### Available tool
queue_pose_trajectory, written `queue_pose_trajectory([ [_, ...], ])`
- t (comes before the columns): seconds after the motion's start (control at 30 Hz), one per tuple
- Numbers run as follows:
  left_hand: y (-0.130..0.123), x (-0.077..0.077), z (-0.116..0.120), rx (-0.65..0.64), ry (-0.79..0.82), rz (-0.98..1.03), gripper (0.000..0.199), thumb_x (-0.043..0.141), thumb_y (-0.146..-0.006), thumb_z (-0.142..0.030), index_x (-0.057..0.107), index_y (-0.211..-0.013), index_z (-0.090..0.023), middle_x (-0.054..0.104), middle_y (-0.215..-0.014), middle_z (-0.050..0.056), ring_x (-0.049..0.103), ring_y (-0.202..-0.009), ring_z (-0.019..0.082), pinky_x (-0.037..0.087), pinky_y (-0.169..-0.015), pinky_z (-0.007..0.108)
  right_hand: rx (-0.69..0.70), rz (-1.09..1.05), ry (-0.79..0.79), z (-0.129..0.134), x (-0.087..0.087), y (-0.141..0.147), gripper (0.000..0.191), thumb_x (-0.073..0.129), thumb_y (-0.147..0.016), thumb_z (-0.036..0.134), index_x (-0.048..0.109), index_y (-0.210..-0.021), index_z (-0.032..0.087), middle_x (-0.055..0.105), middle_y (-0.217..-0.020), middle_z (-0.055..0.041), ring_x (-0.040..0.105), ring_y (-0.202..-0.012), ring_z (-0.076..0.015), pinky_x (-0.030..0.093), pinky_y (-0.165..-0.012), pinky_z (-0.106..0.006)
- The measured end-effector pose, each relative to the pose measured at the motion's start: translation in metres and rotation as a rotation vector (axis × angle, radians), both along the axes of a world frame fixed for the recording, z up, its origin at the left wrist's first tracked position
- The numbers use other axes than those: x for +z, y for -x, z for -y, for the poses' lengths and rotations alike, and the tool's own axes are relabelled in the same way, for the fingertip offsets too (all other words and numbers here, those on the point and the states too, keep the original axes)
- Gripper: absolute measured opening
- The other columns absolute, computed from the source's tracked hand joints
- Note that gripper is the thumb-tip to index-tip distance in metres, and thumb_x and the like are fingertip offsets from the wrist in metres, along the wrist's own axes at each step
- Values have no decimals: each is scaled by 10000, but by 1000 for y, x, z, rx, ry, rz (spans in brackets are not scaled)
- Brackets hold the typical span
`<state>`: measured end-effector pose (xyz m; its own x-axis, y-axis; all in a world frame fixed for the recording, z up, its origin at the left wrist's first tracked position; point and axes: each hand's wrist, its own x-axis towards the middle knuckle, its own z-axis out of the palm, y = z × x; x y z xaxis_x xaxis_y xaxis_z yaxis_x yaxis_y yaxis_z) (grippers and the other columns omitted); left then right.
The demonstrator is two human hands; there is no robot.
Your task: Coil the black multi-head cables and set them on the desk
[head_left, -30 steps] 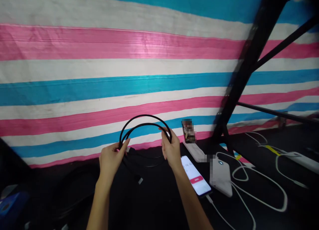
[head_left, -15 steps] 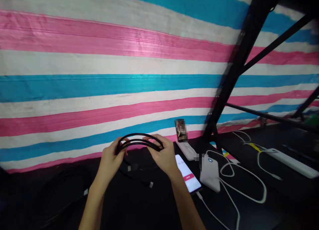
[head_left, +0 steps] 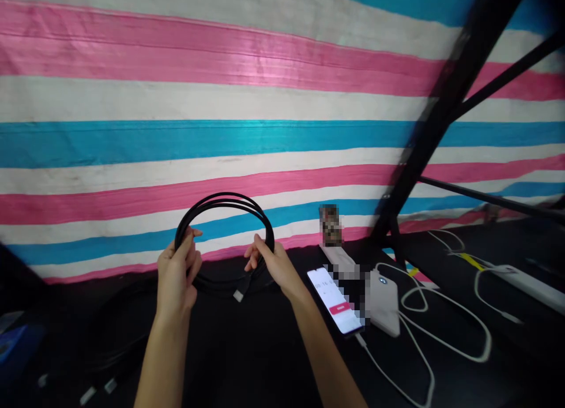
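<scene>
- From where I stand, the coil of black cable (head_left: pixel 226 201) is up in front of the person, above the black surface (head_left: pixel 247 361), looped between both hands.
- The left hand (head_left: pixel 176 275) has the coil's left side pinched between thumb and fingers.
- The right hand (head_left: pixel 276 264) is at the coil's right side, the cable in the crook of the thumb, fingers loosely bent; how firmly they press, I can't tell.
- A black plug (head_left: pixel 241 288) with a pale metal end hangs by the lower right of the loop.
- Right of the hands lies a lit smartphone (head_left: pixel 336 301), a white power bank (head_left: pixel 382 302) just beside it.
- White cables (head_left: pixel 463 311) curl farther right, near a white power strip (head_left: pixel 529 285).
- A striped tarp (head_left: pixel 220 137) hangs behind; at lower left, more dark cable (head_left: pixel 119 352) lies near a blue box (head_left: pixel 17 349).
</scene>
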<state>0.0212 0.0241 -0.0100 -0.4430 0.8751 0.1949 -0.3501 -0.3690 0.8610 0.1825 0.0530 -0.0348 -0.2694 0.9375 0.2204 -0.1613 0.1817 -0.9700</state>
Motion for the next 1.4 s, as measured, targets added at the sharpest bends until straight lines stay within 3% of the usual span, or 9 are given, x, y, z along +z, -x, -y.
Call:
queue_pose_trajectory([
  [0.2,6,4,2,-40,-31,122,234,683,-734,-304,639,-897,-141,180,-423,-131,105,-314,7,107,-308,138,118,15,-5,0,0,-4,497,500,-834,565,479,-515,184,550,-527,6,666,-724,-201,441,-782,-319],
  [0.33,1,6,1,-156,-14,224,248,671,-756,-270,617,-975,-167,163,-410,-140,80,-297,13,115,-293,143,112,-60,101,-4,0,-8,498,536,-792,600,398,-536,196,526,-502,20,655,-600,-195,453,-661,-296],
  [0.53,2,9,2,-278,-43,125,191,663,-778,-313,568,-855,-165,182,-424,-139,88,-288,-2,113,-288,123,246,-227,196,-3,9,-21,506,494,-753,700,376,-656,217,496,-495,56,614,-549,-167,472,-621,-284],
  [0.63,3,10,5,-355,-51,34,217,604,-817,-390,543,-869,-189,250,-446,-124,190,-272,4,145,-283,120,286,-413,247,-2,14,-23,469,591,-734,632,381,-650,221,349,-472,101,487,-443,-107,490,-585,-266],
  [0.7,5,9,8,-380,-53,-112,267,521,-857,-437,538,-1008,-218,327,-460,-105,361,-303,46,262,-304,133,272,-522,289,-1,17,-23,392,658,-730,527,424,-671,218,297,-477,110,415,-413,-85,490,-543,-242],
  [0.83,14,5,10,-240,-29,-440,353,442,-880,-475,519,-1094,-206,502,-514,-56,597,-519,139,506,-538,240,160,-654,398,-2,21,-25,212,656,-747,361,552,-761,176,325,-491,108,413,-425,-57,419,-442,-161],
  [1.03,24,1,5,-189,-5,-573,403,465,-845,-516,544,-1097,-211,602,-615,-10,601,-523,162,520,-538,289,72,-665,427,0,26,-36,171,615,-761,290,637,-828,134,477,-588,71,475,-469,-40,374,-410,-142],
  [1.23,26,2,7,77,-43,-694,394,458,-838,-542,610,-1040,-240,582,-1119,53,636,-780,166,537,-527,234,126,-622,378,6,24,-44,186,661,-729,281,684,-832,128,537,-641,40,509,-529,-58,441,-474,-161],
  [1.4,34,6,12,210,-155,-578,295,492,-843,-486,597,-856,-211,579,-955,21,618,-706,145,566,-531,253,54,-497,232,5,17,-54,252,702,-741,346,714,-928,178,600,-745,4,570,-674,-89,468,-586,-177],
])
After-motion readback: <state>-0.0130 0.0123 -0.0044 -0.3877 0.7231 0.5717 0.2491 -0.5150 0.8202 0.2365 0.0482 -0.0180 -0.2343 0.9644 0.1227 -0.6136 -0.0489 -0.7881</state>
